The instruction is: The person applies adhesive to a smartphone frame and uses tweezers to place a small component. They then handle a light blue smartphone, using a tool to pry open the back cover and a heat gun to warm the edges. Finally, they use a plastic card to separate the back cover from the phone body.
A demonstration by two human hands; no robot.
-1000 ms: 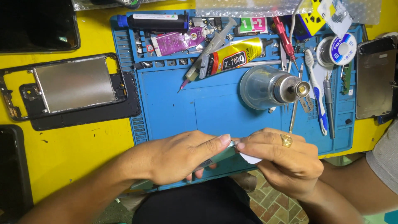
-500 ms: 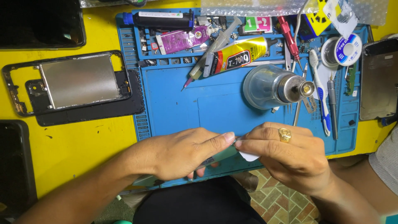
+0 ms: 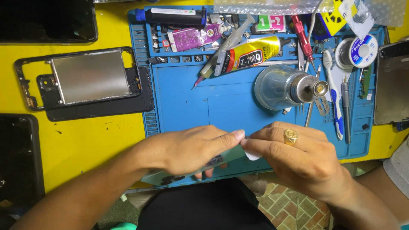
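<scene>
My left hand [image 3: 191,149] grips a pale green phone back cover [image 3: 221,159] over the near edge of the blue work mat [image 3: 187,106]. The cover is mostly hidden under the fingers. My right hand [image 3: 294,157], wearing a gold ring, presses a small white wipe [image 3: 252,156] against the cover's right end. The fingertips of both hands meet at the middle.
An opened phone frame [image 3: 85,83] lies on the yellow table at left, with dark screens beside it. On the mat stand a metal dispenser bottle [image 3: 285,87], a glue tube [image 3: 249,53], a syringe, a toothbrush [image 3: 334,96], tweezers and a solder reel [image 3: 362,44]. Another phone [image 3: 392,83] lies right.
Both hands have stayed together at the mat's near edge; they shifted slightly, with the right fingers working the white wipe along the cover.
</scene>
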